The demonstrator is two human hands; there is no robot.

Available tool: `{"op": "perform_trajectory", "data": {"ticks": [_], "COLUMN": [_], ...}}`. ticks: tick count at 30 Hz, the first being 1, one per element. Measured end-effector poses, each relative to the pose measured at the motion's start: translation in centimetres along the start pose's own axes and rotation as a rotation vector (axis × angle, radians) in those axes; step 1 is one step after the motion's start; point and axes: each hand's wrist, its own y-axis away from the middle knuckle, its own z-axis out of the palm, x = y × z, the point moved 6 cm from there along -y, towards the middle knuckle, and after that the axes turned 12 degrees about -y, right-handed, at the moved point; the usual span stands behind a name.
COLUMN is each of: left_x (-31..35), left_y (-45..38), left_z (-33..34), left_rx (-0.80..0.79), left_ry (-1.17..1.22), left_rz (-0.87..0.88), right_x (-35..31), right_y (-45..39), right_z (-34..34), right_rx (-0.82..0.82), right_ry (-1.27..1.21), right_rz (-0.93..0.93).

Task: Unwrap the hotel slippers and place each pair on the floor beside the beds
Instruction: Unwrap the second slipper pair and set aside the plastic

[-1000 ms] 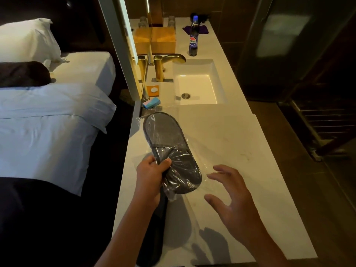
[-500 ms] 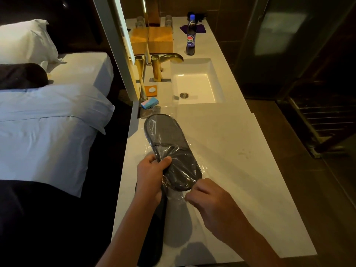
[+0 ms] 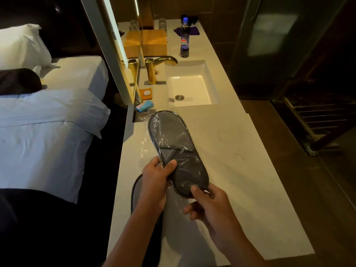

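Observation:
A grey slipper pair in clear plastic wrap [image 3: 176, 149] is held just above the white counter [image 3: 240, 170]. My left hand [image 3: 156, 182] grips its left side near the strap, thumb on top. My right hand [image 3: 210, 205] pinches the toe end and the wrap there. A second dark slipper [image 3: 135, 191] lies on the counter under my left forearm, mostly hidden. Two beds with white linen [image 3: 48, 132] stand to the left.
A sink [image 3: 190, 87] with a gold tap [image 3: 159, 64] sits further along the counter, with a cola bottle [image 3: 184, 40], a wooden box [image 3: 154, 42] and a small blue packet [image 3: 144, 106]. Dark floor [image 3: 289, 151] lies to the right.
My right hand has come in from the open counter and closed on the toe end of the wrapped slippers. The left hand kept its grip.

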Motion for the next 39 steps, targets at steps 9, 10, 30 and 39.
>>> {"op": "perform_trajectory", "data": {"ticks": [9, 10, 30, 39], "left_x": [0.7, 0.9, 3.0, -3.2], "left_y": [-2.2, -2.6, -10.4, -5.8], "left_z": [-0.2, 0.0, 1.4, 2.6], "left_rx": [0.081, 0.085, 0.112, 0.049], "left_ry": [0.027, 0.044, 0.113, 0.079], "left_rz": [-0.044, -0.051, -0.116, -0.199], "right_x": [0.2, 0.4, 4.0, 3.7], "right_y": [0.6, 0.7, 2.8, 0.4], "right_z": [-0.9, -1.1, -6.1, -7.0], "right_rx": [0.018, 0.012, 0.022, 0.034], "right_ry": [0.029, 0.024, -0.115, 0.081], "right_rz": [-0.03, -0.024, 0.064, 0.115]}}
